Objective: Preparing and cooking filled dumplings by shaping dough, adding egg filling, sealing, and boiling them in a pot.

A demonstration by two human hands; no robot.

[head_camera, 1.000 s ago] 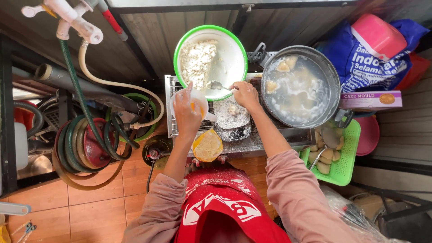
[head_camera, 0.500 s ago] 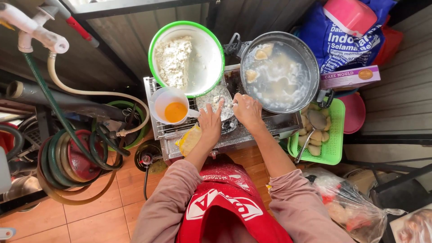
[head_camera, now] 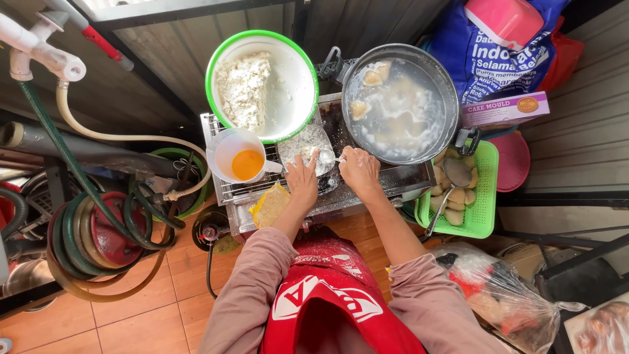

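— So, what are the two hands doing?

— The left hand [head_camera: 303, 178] lies with fingers spread on a small plate [head_camera: 306, 147] dusted with white flour. The right hand [head_camera: 358, 172] is curled shut, just beside the plate. I cannot tell if it grips something small.

— Was it like that before?

— A moment ago the left hand held the white cup [head_camera: 240, 157] up near the big bowl. Now the cup stands alone on the bench [head_camera: 226, 190], with orange egg inside, and both hands have come down to the plate.

— What else is close by?

— A yellow bag [head_camera: 270, 204] lies by the left wrist. Behind the plate sits a white bowl with a green rim [head_camera: 262, 84], holding white crumbs. To the right is a big metal pan [head_camera: 401, 101] of cloudy water with pale lumps floating in it.

— And farther out?

— A green tray [head_camera: 481, 203] holds pale round pieces and a metal scoop. A purple box [head_camera: 504, 109] and a blue bag [head_camera: 488, 56] are behind it. On the left, a green hose [head_camera: 78, 223] is coiled up. The floor [head_camera: 151, 308] has orange tiles.
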